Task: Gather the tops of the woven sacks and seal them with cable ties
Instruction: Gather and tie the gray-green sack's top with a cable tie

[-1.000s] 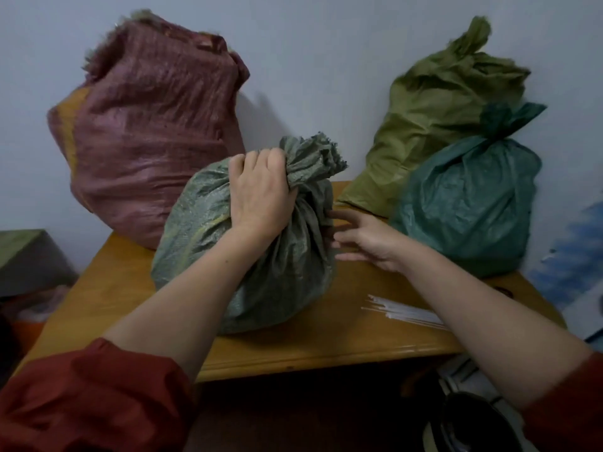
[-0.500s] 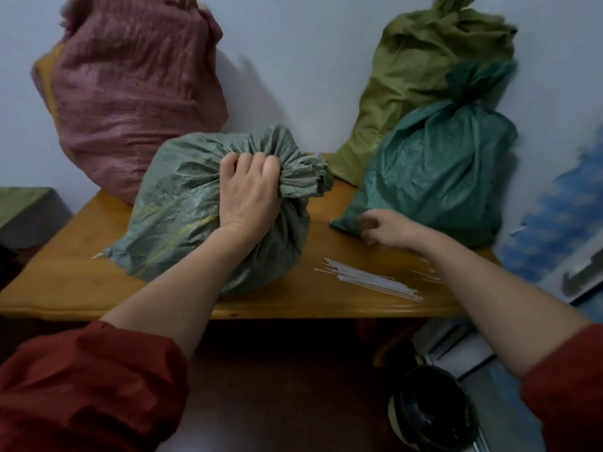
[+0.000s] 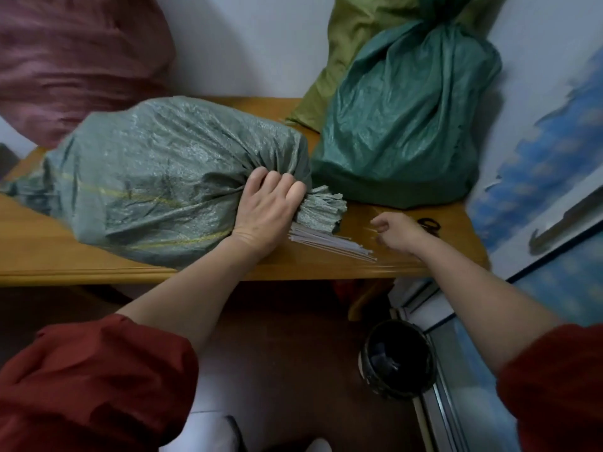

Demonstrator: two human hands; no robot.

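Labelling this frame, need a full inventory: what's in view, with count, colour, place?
grey-green sack: 1, grey-green, lying on its side on the table
teal sack: 1, teal, upright, table's right
olive sack: 1, olive, behind the teal sack
maroon sack: 1, maroon, back left
cable ties: bundle, white, on table by the gathered neck
table: 1, wooden
bin: 1, black, floor
left hand: grips grey-green sack's neck
right hand: above table near cable ties; grip unclear

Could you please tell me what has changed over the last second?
The grey sack was tipped from upright onto its side, neck toward the ties. The right hand drew away from it and moved right, beyond the ties. The left hand still grips the neck; the teal sack stayed put.
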